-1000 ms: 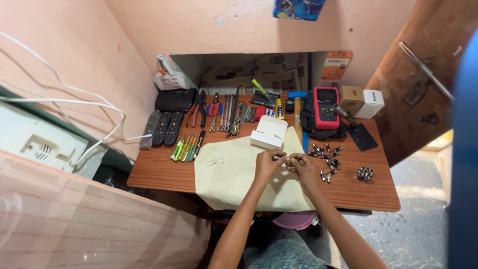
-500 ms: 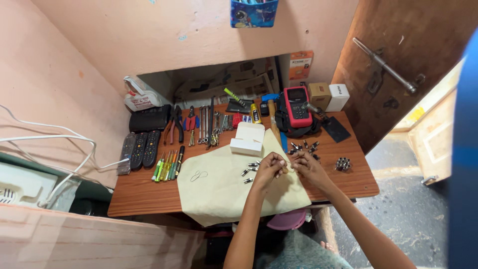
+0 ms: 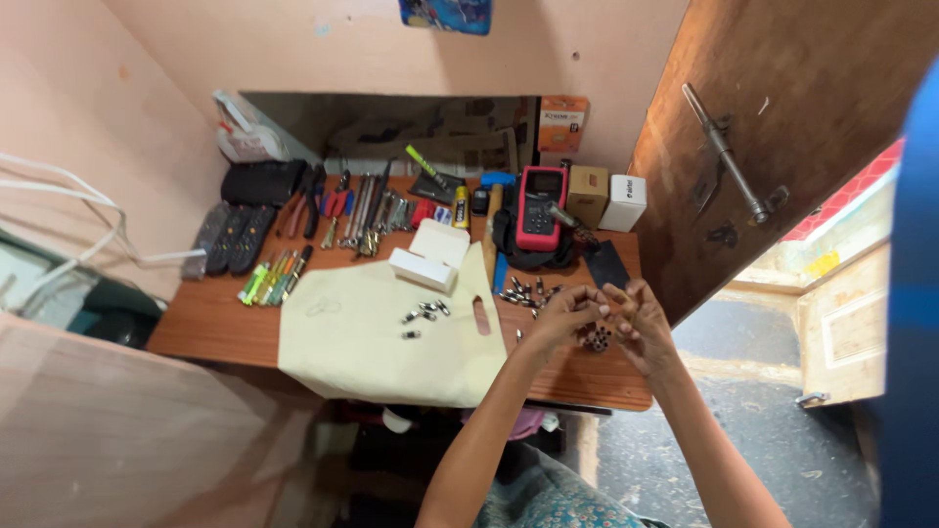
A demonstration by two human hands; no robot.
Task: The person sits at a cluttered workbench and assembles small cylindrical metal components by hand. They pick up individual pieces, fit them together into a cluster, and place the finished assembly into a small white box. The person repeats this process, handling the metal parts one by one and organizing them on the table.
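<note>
Over the near right end of the wooden table [image 3: 225, 323], the left hand [image 3: 558, 321] and right hand [image 3: 636, 328] meet fingertip to fingertip, pinched on a small metal bit too tiny to make out. It looks light, stiff and slippery, best nipped at its ends. An open white box [image 3: 428, 256] sits farther left, contents unseen.

Small home repair workbench, electronics-type, squeezed into a corner. Evidence: wooden table [image 3: 225, 328] against a pink plaster wall [image 3: 323, 59]. Along the table's back edge, a row of pliers and screwdrivers [image 3: 357, 210], with a red multimeter [image 3: 541, 207] right of them. Remote controls [image 3: 230, 235] at the table's left end, small metal parts [image 3: 528, 291] loose in front of the multimeter. Wooden door [image 3: 782, 127] with a bolt stands right of the table.
</note>
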